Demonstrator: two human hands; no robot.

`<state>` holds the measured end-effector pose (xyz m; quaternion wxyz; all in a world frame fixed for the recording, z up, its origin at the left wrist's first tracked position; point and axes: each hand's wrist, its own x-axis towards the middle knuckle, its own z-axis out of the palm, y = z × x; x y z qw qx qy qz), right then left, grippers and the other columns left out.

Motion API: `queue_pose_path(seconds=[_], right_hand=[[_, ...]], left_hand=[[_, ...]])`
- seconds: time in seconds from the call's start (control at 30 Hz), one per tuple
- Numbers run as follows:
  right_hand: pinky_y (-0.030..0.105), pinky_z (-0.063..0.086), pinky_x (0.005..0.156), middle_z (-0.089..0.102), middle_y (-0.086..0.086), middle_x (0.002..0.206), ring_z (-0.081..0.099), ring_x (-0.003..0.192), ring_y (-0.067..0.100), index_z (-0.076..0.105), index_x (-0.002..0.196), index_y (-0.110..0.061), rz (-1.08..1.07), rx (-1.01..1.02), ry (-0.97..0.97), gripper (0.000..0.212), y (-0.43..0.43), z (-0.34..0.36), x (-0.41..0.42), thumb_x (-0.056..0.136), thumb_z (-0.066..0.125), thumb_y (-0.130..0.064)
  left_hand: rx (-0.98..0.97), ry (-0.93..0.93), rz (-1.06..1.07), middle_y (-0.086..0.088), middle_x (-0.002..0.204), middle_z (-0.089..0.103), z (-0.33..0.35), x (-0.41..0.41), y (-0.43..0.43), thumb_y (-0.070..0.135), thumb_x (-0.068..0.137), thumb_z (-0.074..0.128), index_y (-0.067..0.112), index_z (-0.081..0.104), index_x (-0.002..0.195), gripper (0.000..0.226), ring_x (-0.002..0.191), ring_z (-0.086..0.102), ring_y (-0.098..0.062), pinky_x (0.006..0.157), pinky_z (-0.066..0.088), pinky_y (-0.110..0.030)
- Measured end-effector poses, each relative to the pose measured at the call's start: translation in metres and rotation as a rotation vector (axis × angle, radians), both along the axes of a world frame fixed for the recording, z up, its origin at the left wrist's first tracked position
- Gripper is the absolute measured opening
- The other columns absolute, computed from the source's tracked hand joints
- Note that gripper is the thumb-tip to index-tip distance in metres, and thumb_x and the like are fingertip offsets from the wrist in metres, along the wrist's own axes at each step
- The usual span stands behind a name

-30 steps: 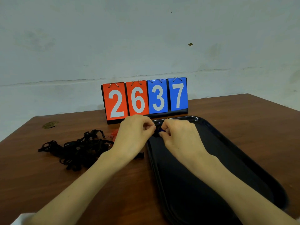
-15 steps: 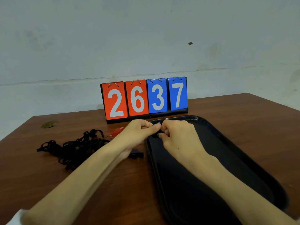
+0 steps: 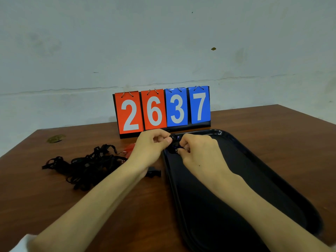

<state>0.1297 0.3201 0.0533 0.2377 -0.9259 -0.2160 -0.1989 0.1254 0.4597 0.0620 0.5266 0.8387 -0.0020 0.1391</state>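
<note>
Black item [image 3: 174,140] between left hand [image 3: 151,148], right hand [image 3: 200,153]

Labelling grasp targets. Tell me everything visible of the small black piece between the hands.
The small black piece is dark with a bluish glint, mostly hidden by fingers, so its shape is unclear. The left hand pinches its left side, the right hand its right. It is held over the black tray's far left corner; contact with the tray cannot be told.
</note>
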Motion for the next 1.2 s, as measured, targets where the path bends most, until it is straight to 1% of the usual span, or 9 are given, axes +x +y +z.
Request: queue_pose_path(seconds=[0.07,0.17,0.33,0.43,0.63,0.73,0.87,1.0,1.2], right_hand=[[0.028,0.052,0.083,0.066,-0.002,0.092,0.060,0.086,0.011,0.060,0.095,-0.017,-0.004,0.012,0.004,0.012,0.000,0.000,0.001,0.086,0.062,-0.024],[0.028,0.053,0.083,0.065,-0.002,0.092,0.059,0.087,0.011,0.060,0.095,-0.017,-0.003,0.016,0.012,0.011,-0.001,0.000,0.001,0.086,0.062,-0.024],[0.028,0.053,0.079,0.065,-0.001,0.088,0.059,0.083,0.011,0.061,0.094,-0.014,0.018,0.029,-0.014,0.011,-0.003,-0.001,0.002,0.086,0.062,-0.022],[0.029,0.053,0.077,0.064,-0.002,0.085,0.059,0.080,0.011,0.062,0.092,-0.015,0.018,0.024,-0.018,0.010,-0.002,-0.002,0.001,0.086,0.062,-0.024],[0.029,0.052,0.080,0.066,-0.002,0.088,0.060,0.083,0.011,0.062,0.095,-0.016,0.026,0.016,0.001,0.012,-0.002,-0.003,0.003,0.086,0.062,-0.024],[0.027,0.052,0.082,0.066,-0.002,0.090,0.060,0.085,0.011,0.063,0.098,-0.018,0.032,0.015,0.020,0.014,-0.001,-0.003,0.002,0.086,0.062,-0.025],[0.029,0.051,0.083,0.066,-0.004,0.090,0.060,0.086,0.011,0.062,0.098,-0.020,0.042,0.004,0.055,0.013,0.001,-0.005,0.002,0.086,0.062,-0.026],[0.029,0.052,0.081,0.065,-0.004,0.088,0.060,0.084,0.011,0.062,0.094,-0.020,0.031,-0.001,0.047,0.009,0.001,-0.006,0.003,0.086,0.062,-0.025],[0.029,0.052,0.083,0.066,-0.002,0.094,0.061,0.088,0.013,0.061,0.097,-0.019,0.053,-0.068,0.049,0.011,0.002,-0.004,0.002,0.088,0.060,-0.025]], left_hand=[[-0.117,0.118,-0.043,-0.001,0.081,0.058,0.002,0.002,0.002,0.012,0.091,0.057,0.017,0.066,0.087,0.012,0.080,0.052,-0.014,0.068,0.041,-0.022],[-0.081,0.156,-0.072,-0.003,0.078,0.059,0.006,0.003,0.004,0.010,0.091,0.054,0.012,0.067,0.084,0.015,0.077,0.052,-0.016,0.071,0.041,-0.026],[0.097,-0.025,-0.045,0.000,0.088,0.068,0.005,0.001,0.003,0.015,0.088,0.062,0.019,0.065,0.091,0.007,0.081,0.061,-0.009,0.070,0.044,-0.014],[0.162,-0.124,-0.028,0.004,0.081,0.066,0.002,0.001,0.003,0.012,0.085,0.066,0.026,0.051,0.102,0.027,0.073,0.062,-0.007,0.067,0.044,-0.014],[0.675,-0.331,-0.179,0.009,0.096,0.062,0.002,0.002,0.012,0.014,0.091,0.056,0.024,0.066,0.105,0.020,0.087,0.055,-0.002,0.076,0.040,-0.009],[0.821,-0.346,-0.273,0.005,0.101,0.063,0.009,0.002,0.020,0.015,0.091,0.057,0.021,0.067,0.115,0.026,0.093,0.055,-0.006,0.082,0.045,-0.019],[0.853,-0.342,-0.281,0.004,0.100,0.068,0.011,0.004,0.024,0.015,0.090,0.059,0.020,0.069,0.110,0.023,0.092,0.060,-0.007,0.081,0.046,-0.018],[0.798,-0.292,-0.236,0.007,0.091,0.063,0.006,0.005,0.022,0.018,0.091,0.057,0.018,0.065,0.097,0.011,0.081,0.056,-0.003,0.070,0.042,-0.010],[0.784,-0.247,-0.243,0.005,0.099,0.044,-0.004,0.010,0.019,0.012,0.094,0.047,0.018,0.051,0.090,0.008,0.086,0.045,-0.010,0.074,0.044,-0.025]])
